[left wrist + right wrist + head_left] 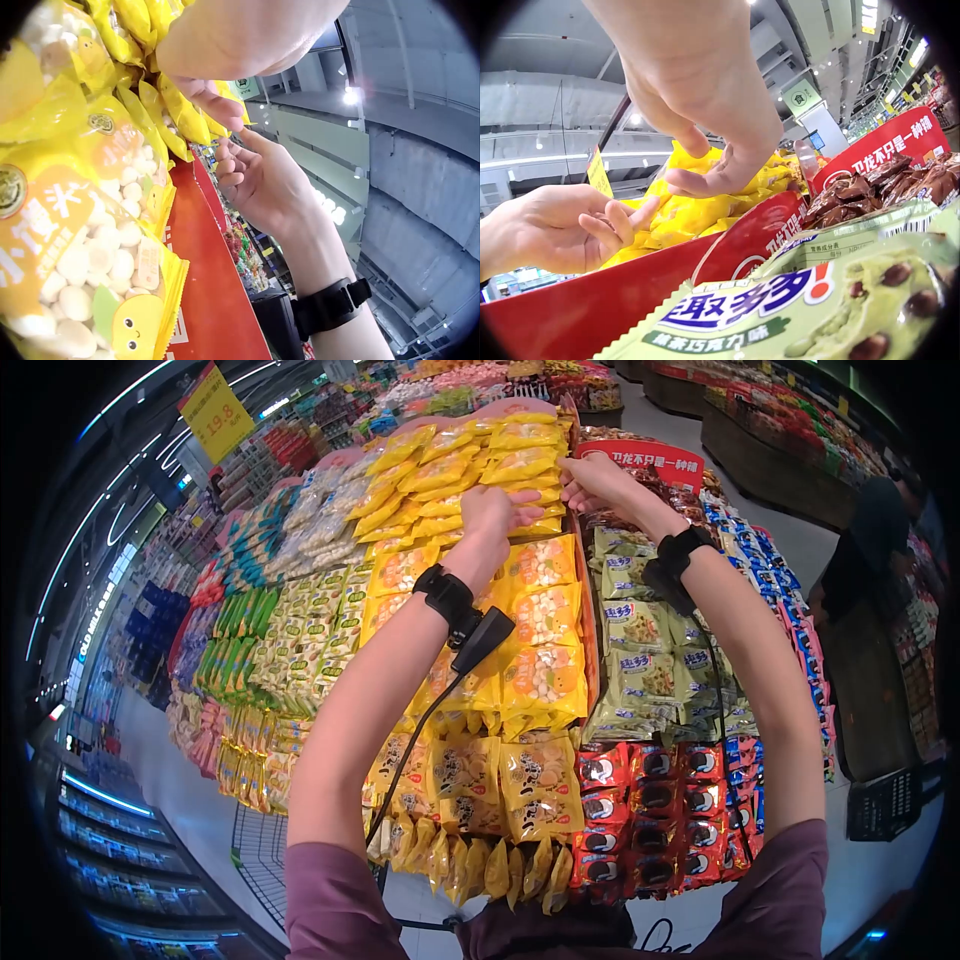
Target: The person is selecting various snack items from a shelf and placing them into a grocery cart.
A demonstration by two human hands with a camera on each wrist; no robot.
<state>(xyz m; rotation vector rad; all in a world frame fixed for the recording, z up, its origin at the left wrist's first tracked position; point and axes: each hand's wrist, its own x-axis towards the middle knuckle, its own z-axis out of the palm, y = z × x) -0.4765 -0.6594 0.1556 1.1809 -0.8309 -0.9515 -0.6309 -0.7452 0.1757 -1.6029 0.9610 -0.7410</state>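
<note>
Supermarket floor (170, 780): pale, glimpsed toward eight o'clock.
Price sign (217, 415): yellow, between ten and eleven.
Yellow packets (440, 470): piled at twelve.
Left hand (487, 515): released, relaxed, over the pile.
Right hand (600, 480): toward one, released, loosely bent beside the pile.

a divider (577, 311) stands between the snack bags (543, 675) and, to their right, the cookie packets (640, 630).
</note>
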